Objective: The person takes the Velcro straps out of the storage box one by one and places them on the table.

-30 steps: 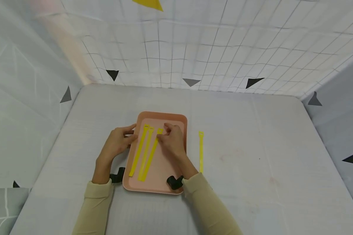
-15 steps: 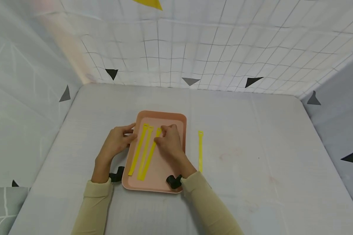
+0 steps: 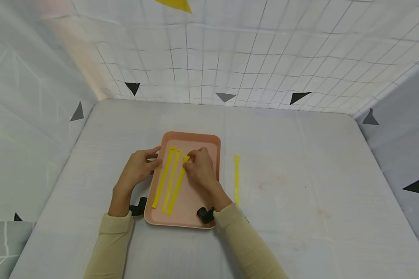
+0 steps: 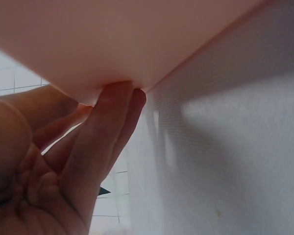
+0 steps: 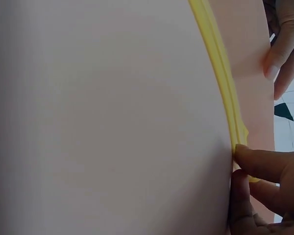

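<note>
R hand is over the pink tray, inside its rim, w/ thumb & fingertips closed in a pinch on the held yellow strip. Grip is nr the strip's wide head, in the tray's far half; rest of the strip runs out from under the fingers twd the tray's near L side.

L hand is at the tray's L edge: part-curled, thumb & fingers either side of the rim, so it has hold of the tray itself, no strip. L wrist view shows 2 fingertips up against the tray's outer side.

Btwn the hands, in the tray's L half, lie the leftmost yellow strip & the middle yellow strip, both slanted, heads at the tray's far end; neither hand touches them. Middle one's tail is just beside the held one's.

A 4th yellow strip lies R of the tray, on the pale table, its near end partly hidden by the R sleeve.
</note>
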A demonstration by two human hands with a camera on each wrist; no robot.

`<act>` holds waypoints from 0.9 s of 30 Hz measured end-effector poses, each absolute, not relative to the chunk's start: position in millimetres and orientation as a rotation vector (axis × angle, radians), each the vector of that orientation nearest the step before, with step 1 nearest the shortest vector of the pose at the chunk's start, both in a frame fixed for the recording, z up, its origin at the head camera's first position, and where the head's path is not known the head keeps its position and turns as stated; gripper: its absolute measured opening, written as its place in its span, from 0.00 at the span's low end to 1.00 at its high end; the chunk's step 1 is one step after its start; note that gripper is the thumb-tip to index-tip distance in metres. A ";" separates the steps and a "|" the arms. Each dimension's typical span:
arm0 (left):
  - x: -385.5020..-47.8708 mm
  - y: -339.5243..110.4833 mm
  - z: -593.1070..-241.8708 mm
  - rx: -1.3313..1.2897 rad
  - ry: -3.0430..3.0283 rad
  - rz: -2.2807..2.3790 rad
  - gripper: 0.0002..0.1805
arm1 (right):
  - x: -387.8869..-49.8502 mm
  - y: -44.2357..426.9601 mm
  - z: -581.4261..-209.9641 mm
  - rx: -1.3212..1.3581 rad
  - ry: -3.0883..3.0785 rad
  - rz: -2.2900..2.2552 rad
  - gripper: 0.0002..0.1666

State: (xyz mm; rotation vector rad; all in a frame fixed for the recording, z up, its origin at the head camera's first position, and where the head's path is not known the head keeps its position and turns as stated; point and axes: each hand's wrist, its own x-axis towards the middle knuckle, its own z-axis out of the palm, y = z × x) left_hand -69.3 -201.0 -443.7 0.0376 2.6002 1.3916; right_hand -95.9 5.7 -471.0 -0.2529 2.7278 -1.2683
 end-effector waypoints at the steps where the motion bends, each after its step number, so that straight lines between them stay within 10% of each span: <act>1: -69.4 -200.9 -443.8 0.040 2.602 1.390 0.30 | -95.8 6.1 -471.3 -0.259 2.732 -1.272 0.18; 10: -70.6 -200.1 -443.8 0.061 2.606 1.399 0.29 | -95.3 8.4 -474.5 -0.357 2.790 -1.383 0.10; 27: -69.4 -202.0 -443.7 0.044 2.584 1.404 0.30 | -94.5 6.3 -470.7 -0.160 2.596 -1.590 0.35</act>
